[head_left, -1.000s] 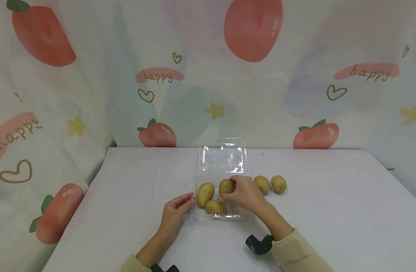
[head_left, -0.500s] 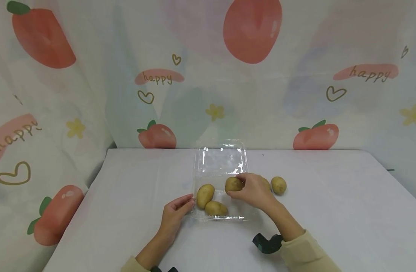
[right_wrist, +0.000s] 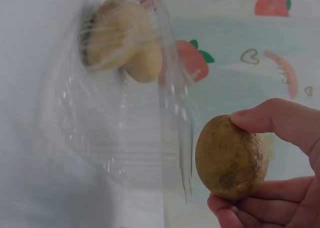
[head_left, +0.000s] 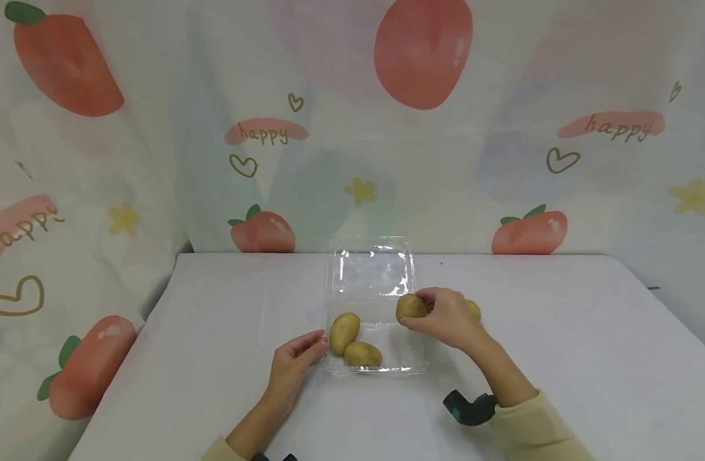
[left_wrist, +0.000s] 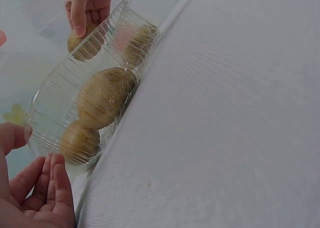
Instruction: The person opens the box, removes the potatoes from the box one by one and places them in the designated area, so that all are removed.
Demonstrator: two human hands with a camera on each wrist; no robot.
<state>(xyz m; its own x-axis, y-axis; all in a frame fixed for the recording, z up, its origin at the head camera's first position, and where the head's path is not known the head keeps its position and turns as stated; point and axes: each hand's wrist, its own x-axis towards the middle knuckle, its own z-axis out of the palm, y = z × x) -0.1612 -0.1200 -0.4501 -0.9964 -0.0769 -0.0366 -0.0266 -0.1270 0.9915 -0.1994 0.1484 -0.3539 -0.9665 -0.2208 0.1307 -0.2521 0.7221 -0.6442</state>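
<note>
In the head view, a clear plastic clamshell container (head_left: 395, 333) lies with its lid (head_left: 371, 272) raised at the back. Two potatoes sit in its left part, an upright-looking one (head_left: 344, 333) and one lying across (head_left: 362, 354). My right hand (head_left: 450, 317) pinches another potato (right_wrist: 231, 158) between thumb and fingers, above the container's right rim. My left hand (head_left: 297, 365) holds the container's left edge. The left wrist view shows its thumb at the rim and its fingers (left_wrist: 60, 183) against the side wall.
Part of a further potato (head_left: 474, 310) shows on the white table (head_left: 559, 358) behind my right hand. A dark wrist device (head_left: 470, 408) sticks out by the right sleeve. A patterned curtain (head_left: 433, 179) hangs along the table's back edge.
My right hand has moved right and slightly away with the potato, from inside the container to over its right rim. It now covers most of the loose potatoes. The left hand stays put.
</note>
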